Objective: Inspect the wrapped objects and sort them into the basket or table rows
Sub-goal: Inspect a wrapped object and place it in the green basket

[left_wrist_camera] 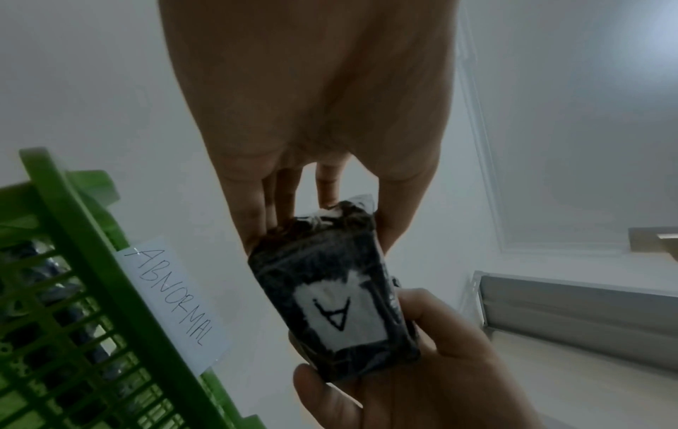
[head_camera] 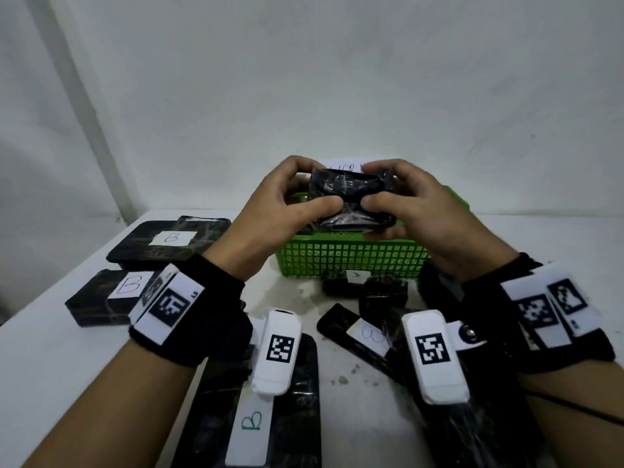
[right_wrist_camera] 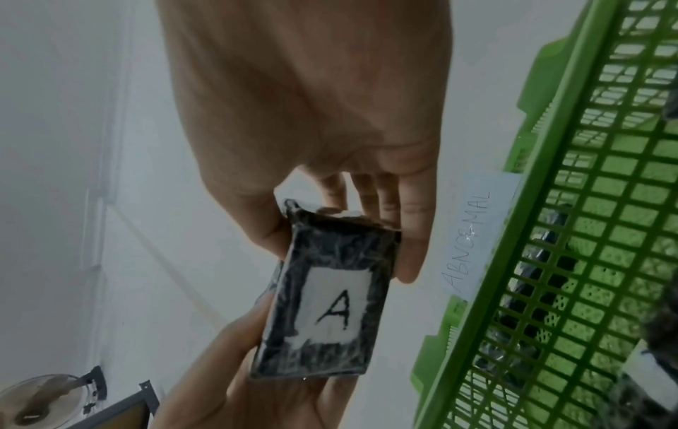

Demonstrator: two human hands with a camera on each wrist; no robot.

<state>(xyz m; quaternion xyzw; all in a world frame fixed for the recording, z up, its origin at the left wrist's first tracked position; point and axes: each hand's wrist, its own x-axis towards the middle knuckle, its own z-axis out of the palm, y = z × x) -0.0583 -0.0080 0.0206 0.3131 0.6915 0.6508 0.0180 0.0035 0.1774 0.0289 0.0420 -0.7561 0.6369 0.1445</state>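
Note:
Both hands hold one small black wrapped block (head_camera: 353, 197) up above the green basket (head_camera: 354, 261). My left hand (head_camera: 287, 204) pinches its left end between thumb and fingers; my right hand (head_camera: 405, 211) pinches the right end. Both wrist views show a white label marked A on the block (left_wrist_camera: 337, 307) (right_wrist_camera: 326, 307), facing away from the head camera. The basket (left_wrist_camera: 91, 290) (right_wrist_camera: 587, 232) carries a paper tag reading ABNORMAL (left_wrist_camera: 172, 302) (right_wrist_camera: 473, 238), and dark wrapped items lie inside it.
On the white table (head_camera: 50, 359), black wrapped blocks labelled B lie at the left (head_camera: 169, 241) (head_camera: 114, 295), at the front (head_camera: 256, 417) and right of centre (head_camera: 364, 336). A small one labelled A (head_camera: 347, 282) sits before the basket. More fill the right side.

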